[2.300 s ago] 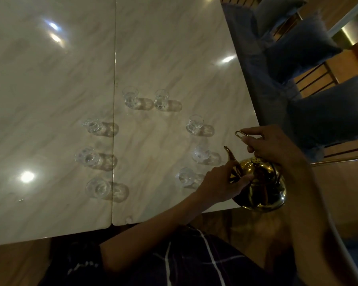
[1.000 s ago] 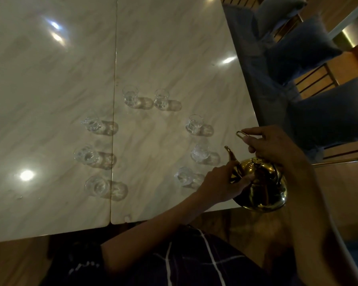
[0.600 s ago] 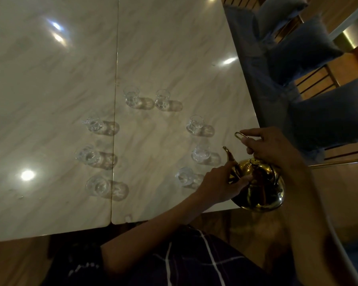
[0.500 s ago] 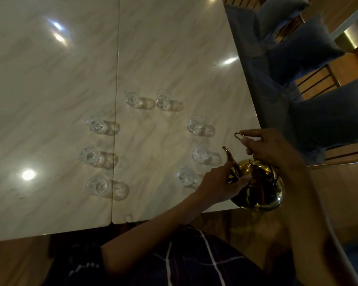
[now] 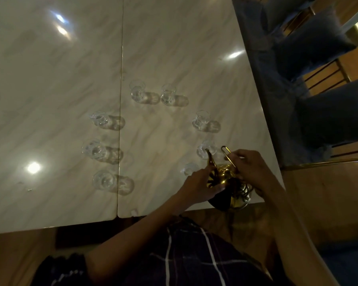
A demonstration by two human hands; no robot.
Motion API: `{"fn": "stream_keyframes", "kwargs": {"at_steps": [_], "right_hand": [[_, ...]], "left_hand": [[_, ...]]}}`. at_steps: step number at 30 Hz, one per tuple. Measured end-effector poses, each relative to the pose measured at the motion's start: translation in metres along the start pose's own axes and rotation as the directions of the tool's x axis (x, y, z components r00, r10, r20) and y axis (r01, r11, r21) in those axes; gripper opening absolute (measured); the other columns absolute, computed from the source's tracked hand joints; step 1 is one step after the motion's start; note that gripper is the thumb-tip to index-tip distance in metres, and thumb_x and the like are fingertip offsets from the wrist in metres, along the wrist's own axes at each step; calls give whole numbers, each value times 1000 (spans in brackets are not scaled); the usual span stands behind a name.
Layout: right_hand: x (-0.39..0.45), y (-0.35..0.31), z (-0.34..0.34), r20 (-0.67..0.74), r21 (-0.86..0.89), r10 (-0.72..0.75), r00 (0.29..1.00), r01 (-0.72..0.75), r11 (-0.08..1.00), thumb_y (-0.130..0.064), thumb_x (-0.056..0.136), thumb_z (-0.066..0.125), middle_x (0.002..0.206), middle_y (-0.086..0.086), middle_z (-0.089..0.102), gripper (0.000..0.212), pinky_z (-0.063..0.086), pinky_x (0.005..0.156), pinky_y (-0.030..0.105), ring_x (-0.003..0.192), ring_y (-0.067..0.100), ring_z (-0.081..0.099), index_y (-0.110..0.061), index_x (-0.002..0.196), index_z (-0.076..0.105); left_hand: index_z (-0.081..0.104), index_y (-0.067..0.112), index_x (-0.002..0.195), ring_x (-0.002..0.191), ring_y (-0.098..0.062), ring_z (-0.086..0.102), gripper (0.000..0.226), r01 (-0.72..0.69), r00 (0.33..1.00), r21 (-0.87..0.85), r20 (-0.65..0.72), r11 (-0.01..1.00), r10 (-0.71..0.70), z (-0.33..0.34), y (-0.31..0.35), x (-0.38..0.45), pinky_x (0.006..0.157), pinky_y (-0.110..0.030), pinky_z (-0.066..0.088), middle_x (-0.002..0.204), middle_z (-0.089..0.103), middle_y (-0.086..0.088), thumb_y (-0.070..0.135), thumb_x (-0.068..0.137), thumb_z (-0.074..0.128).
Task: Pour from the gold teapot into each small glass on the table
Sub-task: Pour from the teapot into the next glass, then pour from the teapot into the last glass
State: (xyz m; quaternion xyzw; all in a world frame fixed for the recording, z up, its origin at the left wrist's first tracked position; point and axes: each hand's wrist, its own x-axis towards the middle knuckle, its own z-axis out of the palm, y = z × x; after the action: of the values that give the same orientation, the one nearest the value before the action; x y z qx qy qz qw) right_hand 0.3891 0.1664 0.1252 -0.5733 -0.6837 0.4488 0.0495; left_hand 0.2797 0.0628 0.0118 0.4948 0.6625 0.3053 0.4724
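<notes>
Your right fingers point(image 5: 241, 156) pinch the thin wire handle point(image 5: 227, 154) of the shiny gold metal teapot point(image 5: 225, 178); your left hand point(image 5: 198, 185) cups its body, spout beside a small clear glass point(image 5: 205, 148)

The gold teapot point(image 5: 225, 180) is held over the table's point(image 5: 50, 79) near edge by both hands. The right hand point(image 5: 250, 172) grips its handle; the left hand point(image 5: 198, 186) rests against its body. Its spout points at 1 small glass point(image 5: 207, 149) just beyond the hands. Another glass point(image 5: 189, 168) stands beside the left hand's fingertips.
</notes>
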Motion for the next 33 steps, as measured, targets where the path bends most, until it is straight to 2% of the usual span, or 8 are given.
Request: {"fn": "stream_keyframes", "kwargs": {"at_steps": [2,5,9,13,19,24,28,33], "right_hand": [[-3,4,13,16,7,6,1000,-6,1000,-39,95,58,57,0,61,28,43,46,21,43,0,54,-16,88,74],[-5,13,30,50,-14,21,999,-20,1000,-30,96,58,60,1,62,24,47,50,25,49,6,57,-12,92,74],[-10,21,46,96,-45,23,995,-19,999,-24,92,63,70,-1,67,13,51,61,30,63,12,64,-14,95,71],[-11,25,55,87,-52,23,996,-18,998,-24,91,63,65,0,67,14,51,61,30,60,13,64,-15,87,71],[-8,24,62,74,-88,11,997,-4,996,-24,91,61,64,9,69,18,55,62,38,58,17,66,-13,84,74],[-5,19,67,54,-112,28,998,-22,993,-22,92,61,63,9,68,22,49,57,31,53,13,61,-6,86,75],[-6,13,67,47,-121,53,997,-47,992,-20,92,60,70,16,71,24,53,62,35,58,18,64,0,88,73],[-6,12,66,48,-124,87,995,-80,989,-21,92,60,74,16,72,22,58,68,40,67,27,69,-3,92,73]], "left_hand": [[49,22,139,111,-18,61,58,28,1000,-3,14,1000,-28,-1,-12,-7,80,-27,41,124,64,1,46,90,68],[47,25,141,111,-18,62,62,66,997,-12,44,998,-65,-1,-27,-18,82,-27,42,125,64,3,49,89,68],[43,27,145,114,-20,63,67,135,984,-17,122,991,-132,1,-38,-27,96,-35,48,131,62,1,51,87,69],[43,30,144,114,-21,63,76,171,971,-61,182,983,-158,5,-44,-32,99,-41,50,133,61,0,60,81,70],[39,27,148,120,-21,59,84,163,969,-70,197,984,-146,7,-49,-35,101,-39,48,136,59,0,59,79,74],[40,29,146,119,-19,60,84,165,967,-75,208,984,-146,7,-54,-34,100,-37,49,136,58,3,60,77,76],[41,28,145,115,-18,63,83,163,962,-74,231,984,-142,6,-53,-33,98,-36,51,135,58,4,61,76,75],[41,28,145,114,-17,63,82,153,961,-64,242,986,-133,5,-52,-37,99,-37,51,137,58,4,61,78,74]]}}
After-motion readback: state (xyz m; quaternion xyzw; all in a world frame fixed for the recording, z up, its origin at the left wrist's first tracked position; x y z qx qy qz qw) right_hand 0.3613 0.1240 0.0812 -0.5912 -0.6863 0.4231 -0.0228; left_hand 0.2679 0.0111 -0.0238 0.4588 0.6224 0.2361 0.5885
